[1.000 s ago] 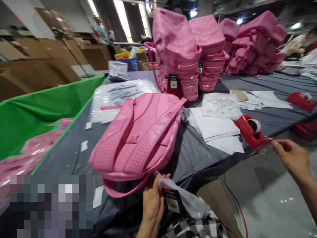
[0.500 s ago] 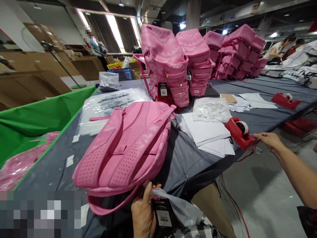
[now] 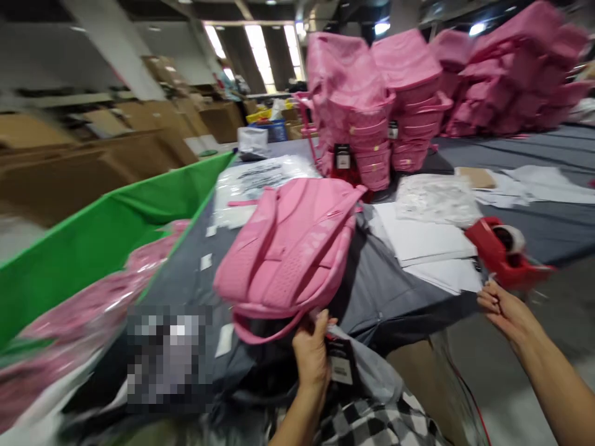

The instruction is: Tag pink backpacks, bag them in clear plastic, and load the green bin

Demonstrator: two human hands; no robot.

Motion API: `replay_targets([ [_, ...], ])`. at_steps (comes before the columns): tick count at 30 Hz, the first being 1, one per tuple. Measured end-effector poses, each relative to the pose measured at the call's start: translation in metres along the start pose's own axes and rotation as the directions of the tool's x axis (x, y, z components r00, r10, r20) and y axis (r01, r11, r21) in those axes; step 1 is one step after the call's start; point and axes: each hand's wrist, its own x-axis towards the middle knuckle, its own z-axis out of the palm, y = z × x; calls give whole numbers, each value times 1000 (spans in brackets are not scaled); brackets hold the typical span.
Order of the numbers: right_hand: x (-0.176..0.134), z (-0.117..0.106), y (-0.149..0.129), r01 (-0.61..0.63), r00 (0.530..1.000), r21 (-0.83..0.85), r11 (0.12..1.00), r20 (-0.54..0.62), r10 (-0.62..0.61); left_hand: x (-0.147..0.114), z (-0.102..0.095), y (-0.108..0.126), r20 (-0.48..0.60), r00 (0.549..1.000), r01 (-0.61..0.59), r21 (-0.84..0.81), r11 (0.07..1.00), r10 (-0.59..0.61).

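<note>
A pink backpack (image 3: 288, 248) lies on the dark-covered table with its straps facing up. At its near edge, my left hand (image 3: 312, 356) is closed on a translucent plastic bag (image 3: 372, 362), thumb on top. A black hang tag (image 3: 341, 365) with a white barcode label hangs beside that hand. My right hand (image 3: 506, 313) is pinched at the right table edge, with a small whitish strip of tape (image 3: 491, 279) at the fingertips. Just beyond it stands a red tape dispenser (image 3: 504, 254), blurred.
White paper sheets (image 3: 425, 238) and a clear bag of white pieces (image 3: 432, 199) lie right of the backpack. Stacked pink backpacks (image 3: 348, 111) stand behind. Flat plastic bags (image 3: 251, 186) lie behind left. A green-sided bin (image 3: 111, 229) holds plastic-wrapped pink goods (image 3: 106, 291).
The camera view has swung left. My right hand has come away from the dispenser's front edge with a strip of tape. My left hand keeps its hold by the backpack's near edge.
</note>
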Motion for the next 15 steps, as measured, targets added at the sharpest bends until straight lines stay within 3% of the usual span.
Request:
replay_targets([
  [3, -39, 76, -16, 0, 938, 60, 998, 345, -21, -4, 5, -1, 33, 996, -89, 43, 995, 87],
  [5, -65, 124, -32, 186, 827, 26, 982, 535, -171, -1, 8, -2, 48, 993, -110, 52, 993, 108],
  [7, -84, 165, -46, 473, 623, 12, 881, 702, -345, 2, 9, -3, 56, 991, -126, 51, 991, 123],
  [9, -93, 200, -51, 702, 400, 47, 711, 800, -447, 3, 9, -3, 55, 985, -169, 46, 985, 166],
  [11, -92, 224, -49, 846, 265, 58, 530, 816, -513, 1, 10, 0, 64, 973, -222, 27, 975, 220],
  [13, -86, 237, -41, 931, 205, 13, 365, 809, -552, 0, 10, 3, 76, 969, -235, 6, 972, 233],
  [15, -81, 241, -35, 965, 183, -40, 260, 812, -554, 0, 10, 5, 93, 970, -226, -5, 974, 226],
])
